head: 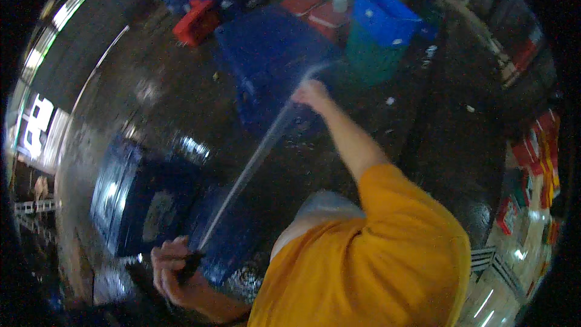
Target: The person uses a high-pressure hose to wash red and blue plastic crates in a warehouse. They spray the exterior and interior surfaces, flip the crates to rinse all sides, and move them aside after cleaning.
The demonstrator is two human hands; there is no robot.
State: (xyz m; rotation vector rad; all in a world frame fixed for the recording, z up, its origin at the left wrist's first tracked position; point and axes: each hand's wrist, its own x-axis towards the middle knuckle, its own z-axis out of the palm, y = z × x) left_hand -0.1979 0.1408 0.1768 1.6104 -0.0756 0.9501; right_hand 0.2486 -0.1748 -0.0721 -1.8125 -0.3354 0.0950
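Observation:
My left hand (174,270), low at the left, is closed around a dark hose nozzle (191,263). A narrow jet of water (254,163) runs from it up to the right, passing by my right hand. With the arm stretched forward, my right hand (311,93) is at the lower part of a large dark blue plastic bin or panel (272,50). Blur hides whether its fingers grip that. Spray spreads just above this hand. Another dark blue plastic container (118,200) lies beyond my left hand, wet and shiny.
The dark floor (190,100) is wet. Farther off are a red container (195,22), red lidded bins (329,18) with a white bottle (339,1), and a green bin (374,61) with a bright blue bin (383,18) on it. Red and orange items (540,154) stand at the right.

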